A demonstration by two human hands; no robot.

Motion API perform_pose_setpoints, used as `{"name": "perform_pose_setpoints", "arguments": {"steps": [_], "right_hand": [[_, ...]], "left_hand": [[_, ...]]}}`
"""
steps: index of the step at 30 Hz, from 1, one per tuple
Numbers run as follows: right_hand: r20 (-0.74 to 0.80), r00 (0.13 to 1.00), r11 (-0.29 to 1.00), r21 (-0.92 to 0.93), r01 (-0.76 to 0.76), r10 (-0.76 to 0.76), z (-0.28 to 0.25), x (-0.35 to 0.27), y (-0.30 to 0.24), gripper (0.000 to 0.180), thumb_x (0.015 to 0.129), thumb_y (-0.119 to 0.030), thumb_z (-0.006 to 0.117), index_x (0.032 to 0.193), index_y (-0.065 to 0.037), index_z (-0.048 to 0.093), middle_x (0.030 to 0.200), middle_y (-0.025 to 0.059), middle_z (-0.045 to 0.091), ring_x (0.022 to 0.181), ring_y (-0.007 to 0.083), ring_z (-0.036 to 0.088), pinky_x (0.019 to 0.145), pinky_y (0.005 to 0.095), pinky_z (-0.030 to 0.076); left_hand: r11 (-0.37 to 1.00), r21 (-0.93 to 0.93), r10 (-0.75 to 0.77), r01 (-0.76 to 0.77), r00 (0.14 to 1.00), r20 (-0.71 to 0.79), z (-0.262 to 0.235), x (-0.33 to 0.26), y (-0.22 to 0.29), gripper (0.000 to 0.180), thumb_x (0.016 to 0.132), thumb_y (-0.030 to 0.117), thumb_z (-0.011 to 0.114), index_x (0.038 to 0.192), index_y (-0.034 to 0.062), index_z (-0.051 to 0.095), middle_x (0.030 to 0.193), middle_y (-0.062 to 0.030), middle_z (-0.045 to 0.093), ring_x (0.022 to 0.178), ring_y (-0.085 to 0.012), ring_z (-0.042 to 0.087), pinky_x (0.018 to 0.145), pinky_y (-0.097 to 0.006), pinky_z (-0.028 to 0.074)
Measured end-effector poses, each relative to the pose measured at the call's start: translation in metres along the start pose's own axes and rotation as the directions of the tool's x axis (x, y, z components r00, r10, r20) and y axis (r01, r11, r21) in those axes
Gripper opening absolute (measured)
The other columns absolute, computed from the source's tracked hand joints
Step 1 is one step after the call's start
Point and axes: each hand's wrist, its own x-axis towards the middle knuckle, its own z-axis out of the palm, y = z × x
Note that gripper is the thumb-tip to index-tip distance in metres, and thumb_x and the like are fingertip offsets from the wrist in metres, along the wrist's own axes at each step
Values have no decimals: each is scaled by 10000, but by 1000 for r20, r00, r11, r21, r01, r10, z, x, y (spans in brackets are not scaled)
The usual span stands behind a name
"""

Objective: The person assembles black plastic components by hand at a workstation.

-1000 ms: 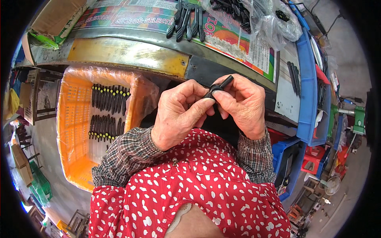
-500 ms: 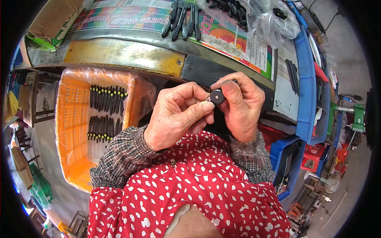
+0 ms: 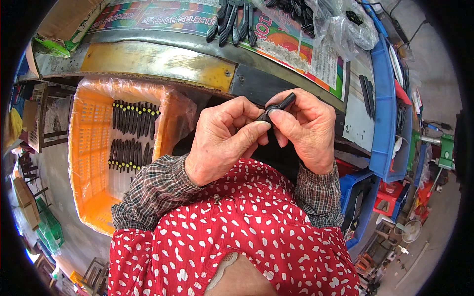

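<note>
My left hand [image 3: 222, 140] and my right hand [image 3: 312, 130] meet in front of my chest, above my lap at the bench's front edge. A small black rod-like part [image 3: 286, 101] points up and to the right from the right fingers. Its lower end is pinched between both thumbs and forefingers and is mostly covered. The left fingertips press at that covered end; whether they hold a second small piece cannot be made out. Left of my hands, an orange basket [image 3: 91, 167] lined with clear plastic holds rows of black parts [image 3: 132, 119] with yellow-green dots.
On the bench [image 3: 158, 63] lie several black handle-shaped pieces [image 3: 236, 22] and clear plastic bags [image 3: 343, 29]. Two black sticks [image 3: 367, 96] rest at the right, beside a long blue tray [image 3: 382, 123]. A blue crate [image 3: 353, 187] stands below the bench. A cardboard box [image 3: 66, 22] is far left.
The black part has turned in my fingers: its round end faced up, and now its rod shows sideways. My right hand has shifted slightly right and down.
</note>
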Motion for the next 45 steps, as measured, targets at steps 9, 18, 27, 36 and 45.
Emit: {"name": "perform_pose_setpoints", "arguments": {"steps": [9,18,27,36,45], "right_hand": [[-10,999,998,50,48,-47,0,0,6,161,852,-69,645,971,31,603,726,-12,582,547,15,484,461,155,383],[-210,938,958,-143,249,-276,10,-4,16,127,896,-115,601,875,10,616,677,-17,572,545,14,461,465,167,359],[-80,991,994,18,107,-106,2,0,8,126,889,-105,611,923,16,622,689,-16,570,536,6,458,439,156,332],[-4,1000,997,-73,-20,20,0,-1,0,115,831,4,624,940,28,598,749,-4,595,583,14,519,481,141,406],[37,999,1000,-22,22,-21,-2,-1,5,165,846,-47,640,986,24,587,742,-7,588,568,12,502,480,148,397]], "left_hand": [[1000,30,5,-5,1000,-11,-2,0,0,106,908,79,577,966,-5,547,739,-57,622,538,-45,497,454,-160,369],[993,-106,-46,54,996,71,-3,0,-3,117,903,86,586,955,-11,549,709,-73,620,489,-64,484,418,-174,343],[990,-133,-36,43,998,53,-4,0,-3,108,904,89,586,948,-4,555,713,-68,621,501,-67,491,422,-178,344],[999,-27,-28,26,999,-46,-1,0,-3,82,887,54,586,907,-24,572,686,-27,605,521,-23,492,444,-158,374],[998,68,13,-11,999,-30,-5,-2,-5,91,911,70,567,965,-4,559,740,-43,619,544,-40,501,454,-158,369]]}}
